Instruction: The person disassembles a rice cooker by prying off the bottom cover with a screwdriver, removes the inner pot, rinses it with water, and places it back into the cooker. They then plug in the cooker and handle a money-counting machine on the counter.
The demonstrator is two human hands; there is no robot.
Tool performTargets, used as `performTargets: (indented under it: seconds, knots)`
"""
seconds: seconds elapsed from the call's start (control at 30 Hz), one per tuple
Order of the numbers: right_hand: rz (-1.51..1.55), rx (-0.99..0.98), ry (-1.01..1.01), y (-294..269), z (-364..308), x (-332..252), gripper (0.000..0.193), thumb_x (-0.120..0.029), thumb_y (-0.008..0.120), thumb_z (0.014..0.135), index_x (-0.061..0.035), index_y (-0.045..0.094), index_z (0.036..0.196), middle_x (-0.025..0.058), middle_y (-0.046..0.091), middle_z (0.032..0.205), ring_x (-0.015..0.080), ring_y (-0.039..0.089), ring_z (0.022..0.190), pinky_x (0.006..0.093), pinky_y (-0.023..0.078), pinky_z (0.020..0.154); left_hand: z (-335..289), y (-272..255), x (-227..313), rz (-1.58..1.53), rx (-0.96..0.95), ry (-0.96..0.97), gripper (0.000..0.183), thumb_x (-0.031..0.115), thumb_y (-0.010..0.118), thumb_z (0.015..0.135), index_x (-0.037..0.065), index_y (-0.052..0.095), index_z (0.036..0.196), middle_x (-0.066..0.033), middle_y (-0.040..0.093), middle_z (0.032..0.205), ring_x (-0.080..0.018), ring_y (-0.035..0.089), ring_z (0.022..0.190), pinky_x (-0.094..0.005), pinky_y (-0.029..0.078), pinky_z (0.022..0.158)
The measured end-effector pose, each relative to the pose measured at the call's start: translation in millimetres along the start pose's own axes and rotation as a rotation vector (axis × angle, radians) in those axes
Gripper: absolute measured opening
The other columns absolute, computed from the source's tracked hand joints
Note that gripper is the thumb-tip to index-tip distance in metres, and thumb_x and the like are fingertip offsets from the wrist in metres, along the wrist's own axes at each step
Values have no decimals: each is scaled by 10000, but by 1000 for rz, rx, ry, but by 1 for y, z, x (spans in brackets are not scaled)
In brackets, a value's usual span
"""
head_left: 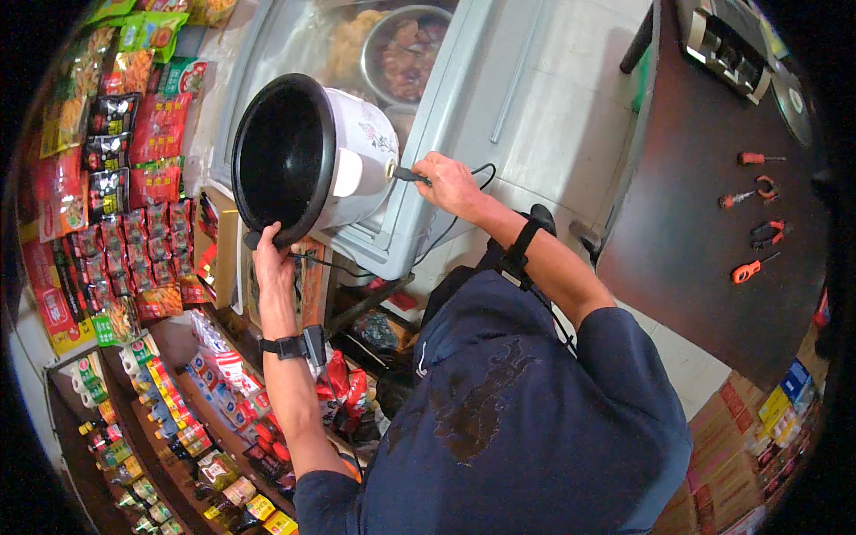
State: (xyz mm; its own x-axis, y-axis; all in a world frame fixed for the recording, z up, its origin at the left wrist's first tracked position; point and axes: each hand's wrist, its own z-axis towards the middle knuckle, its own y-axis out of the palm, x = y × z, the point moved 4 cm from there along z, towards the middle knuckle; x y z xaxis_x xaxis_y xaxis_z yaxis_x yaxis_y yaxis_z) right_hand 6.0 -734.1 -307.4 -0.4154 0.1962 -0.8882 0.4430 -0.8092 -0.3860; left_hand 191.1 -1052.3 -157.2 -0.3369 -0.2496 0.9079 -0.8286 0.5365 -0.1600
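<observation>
A white rice cooker with a flower print and a black rim lies tilted on the chest freezer's lid, its dark opening facing left. My left hand is closed on the lower rim. A small black piece beside those fingers is too hidden to name. My right hand pinches the black connector of a power cord at the socket on the cooker's side. Whether the connector is fully seated, I cannot tell. From there the cord loops down past the freezer's corner toward my left hand.
Under the freezer's clear lid, a metal bowl holds meat. Hanging snack packets and shelves of bottles line the left. On the right, a dark table carries screwdrivers and pliers.
</observation>
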Motion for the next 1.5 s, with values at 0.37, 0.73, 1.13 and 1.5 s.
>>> performTargets:
  seconds: [0.37, 0.73, 1.13, 1.5]
  knots:
    - [69, 32, -16, 4, -8, 11, 241, -140, 751, 866, -77, 731, 1097, 125, 660, 982, 361, 684, 887, 481, 562, 770, 8, -5, 7, 43, -76, -60, 198, 190, 674, 944, 2, 625, 984, -118, 693, 832, -253, 659, 657, -354, 532, 553]
    - [409, -50, 351, 12, 2, 20, 265, -213, 698, 908, -24, 792, 1069, 180, 759, 861, 298, 735, 754, 411, 578, 739, 15, -6, -1, 36, -7, -31, 213, 188, 658, 953, -4, 605, 1026, -167, 700, 883, -272, 680, 686, -352, 505, 536]
    - [459, -199, 551, 22, 12, 24, 275, -189, 698, 939, 7, 766, 1118, 62, 762, 856, 139, 706, 675, 316, 579, 636, 14, -4, -3, 44, -1, -54, 216, 163, 640, 947, -26, 600, 1045, -165, 674, 878, -267, 646, 669, -343, 484, 538]
    - [336, -228, 474, 18, 21, 21, 255, -172, 696, 910, 30, 772, 1047, 99, 751, 793, 173, 710, 651, 347, 583, 659, -10, 12, 8, 76, -1, -21, 200, 126, 708, 885, -15, 604, 981, -109, 653, 844, -241, 665, 642, -348, 561, 513]
